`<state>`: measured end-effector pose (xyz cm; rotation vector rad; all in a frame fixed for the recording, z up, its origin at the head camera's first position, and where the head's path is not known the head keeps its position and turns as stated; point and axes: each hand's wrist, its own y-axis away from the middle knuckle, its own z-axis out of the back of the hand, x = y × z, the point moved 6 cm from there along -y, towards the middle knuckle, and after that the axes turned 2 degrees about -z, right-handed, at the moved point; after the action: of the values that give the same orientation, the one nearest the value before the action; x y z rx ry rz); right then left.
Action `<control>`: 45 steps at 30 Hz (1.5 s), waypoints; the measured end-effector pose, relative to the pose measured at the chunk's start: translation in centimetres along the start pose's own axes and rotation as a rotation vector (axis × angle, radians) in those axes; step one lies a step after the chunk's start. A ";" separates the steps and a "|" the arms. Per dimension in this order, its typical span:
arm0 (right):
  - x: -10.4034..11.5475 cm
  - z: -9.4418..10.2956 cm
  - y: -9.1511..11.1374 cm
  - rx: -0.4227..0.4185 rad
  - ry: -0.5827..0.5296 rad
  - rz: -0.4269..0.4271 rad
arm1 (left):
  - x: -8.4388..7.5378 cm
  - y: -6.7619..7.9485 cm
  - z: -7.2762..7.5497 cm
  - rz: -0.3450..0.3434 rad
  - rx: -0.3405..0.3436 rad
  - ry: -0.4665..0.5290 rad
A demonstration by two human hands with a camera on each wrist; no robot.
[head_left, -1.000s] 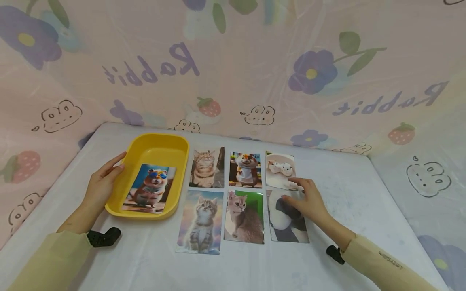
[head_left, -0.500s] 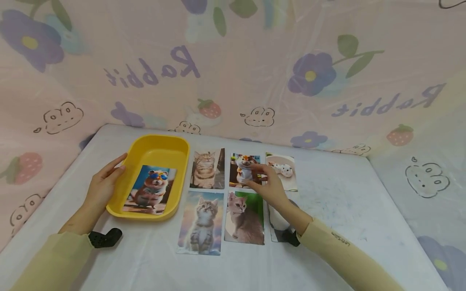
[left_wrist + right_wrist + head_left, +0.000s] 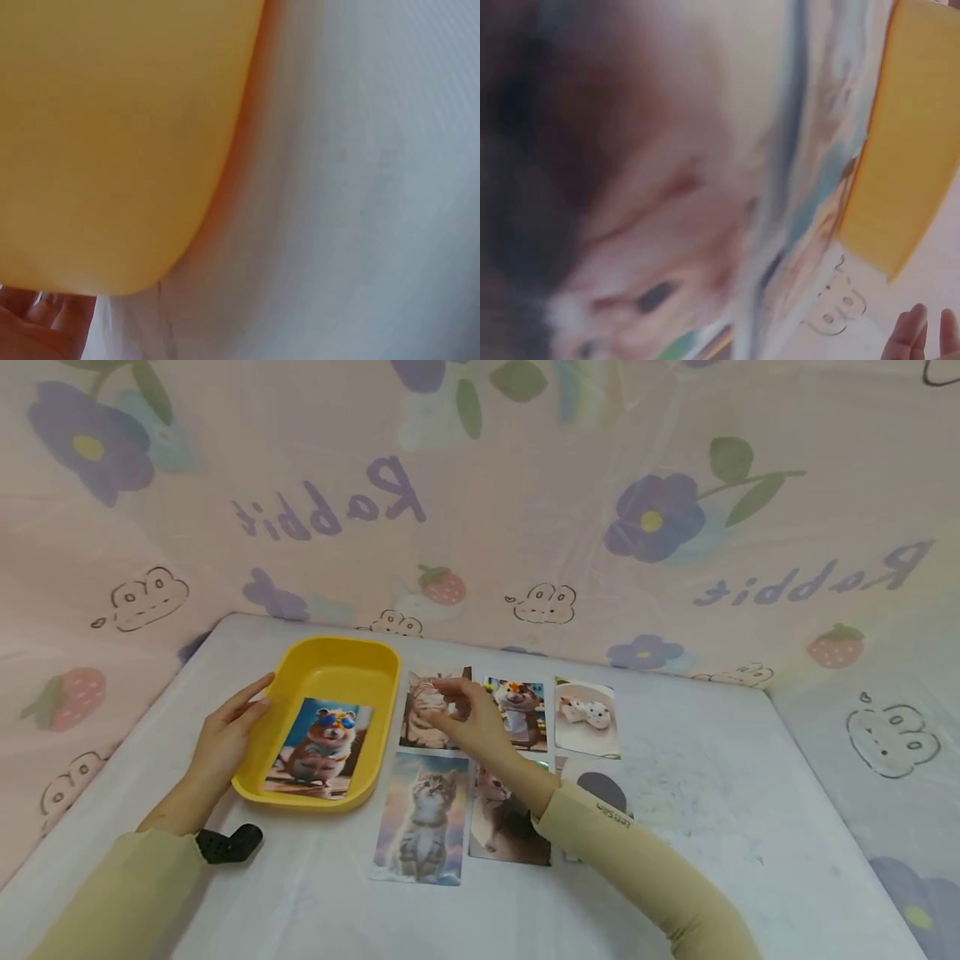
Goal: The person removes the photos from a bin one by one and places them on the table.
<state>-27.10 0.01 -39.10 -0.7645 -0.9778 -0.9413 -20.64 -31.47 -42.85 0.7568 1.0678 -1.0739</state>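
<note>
At the left of the head view, my left hand [image 3: 221,743] holds the left rim of a yellow tray [image 3: 341,681], thumb near the rim; its fingers [image 3: 71,322] show beyond the tray wall in the left wrist view. A hamster photo card [image 3: 322,747] with sunglasses lies in the tray. My right hand [image 3: 476,722], holding nothing, hovers over a striped-cat card [image 3: 422,718], thumb and index finger apart. Beside that card lies a hamster-in-apron card [image 3: 517,718], then a card with white hamsters [image 3: 587,718]. A kitten card [image 3: 426,827] lies nearer me.
A brown-cat card [image 3: 498,835] and a grey-and-white card [image 3: 600,789] lie partly hidden under my right forearm. The white tabletop [image 3: 712,777] extends to the right. A pink patterned curtain [image 3: 510,502] stands behind it.
My right hand has moved left from the rightmost cards, past the hamster-in-apron card, to above the striped-cat card. The left hand and tray keep their place.
</note>
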 end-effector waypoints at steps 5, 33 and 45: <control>1.2 -1.4 -1.1 0.007 -0.004 0.015 | -0.2 -0.1 -0.1 -0.012 0.001 -0.018; 4.5 -11.0 -7.5 0.468 0.511 -0.174 | 0.2 -0.1 0.2 0.017 0.000 -0.001; 3.5 -12.7 -8.5 0.548 0.565 -0.263 | 0.0 0.1 -0.1 0.045 0.015 0.010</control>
<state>-29.71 -15.49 -39.63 0.1000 -0.7803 -0.9761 -20.60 -31.39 -42.92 0.7955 1.0476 -1.0418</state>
